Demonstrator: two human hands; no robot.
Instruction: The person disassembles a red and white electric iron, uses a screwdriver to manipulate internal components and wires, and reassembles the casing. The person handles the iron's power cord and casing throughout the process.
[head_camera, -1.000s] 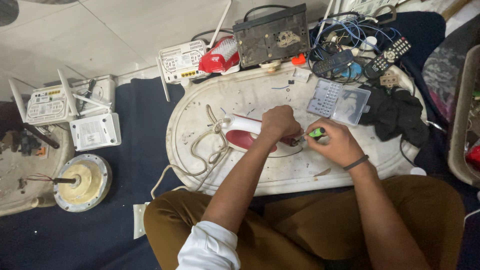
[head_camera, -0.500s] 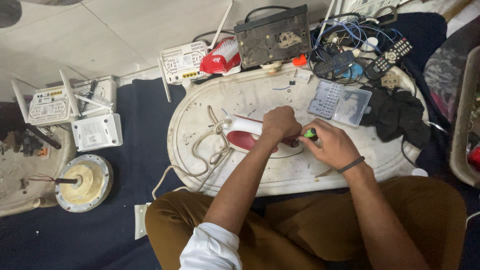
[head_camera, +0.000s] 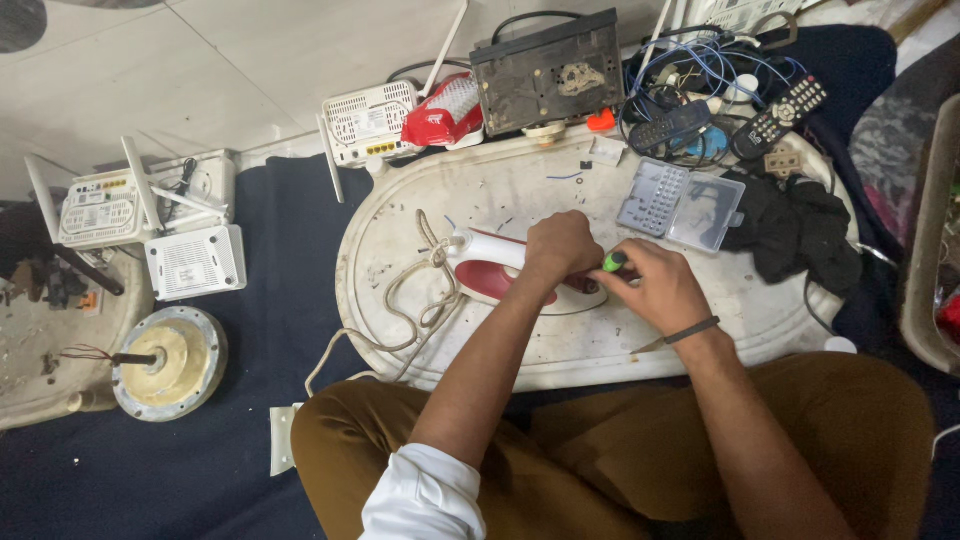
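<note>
The person is sitting cross-legged at an oval white worktop (head_camera: 480, 190) and working on a red and white clothes iron (head_camera: 495, 265) lying near its centre. The left hand (head_camera: 562, 245) is pressing down on the iron's body, its fingers curled and clamped over the casing. At three o'clock from it, the right hand (head_camera: 660, 290) is gripping a green-handled screwdriver (head_camera: 614, 262), fingers wrapped closed around the handle, with the tip hidden between the two hands at the iron's rear. The iron's cloth-covered cord (head_camera: 425, 290) is trailing in loops at nine o'clock and running off the worktop's near edge.

At one o'clock from the hands, an open clear plastic bit case (head_camera: 680, 205) is lying beside a bundle of black cloth (head_camera: 795, 230); two remote controls (head_camera: 730, 125) and tangled wires are lying at the far edge.

The screwdriver could slip off the screw head if the iron rocks under the left hand, gouging the casing or jabbing the steadying fingers. A loosened screw could also roll off into the clutter.
</note>
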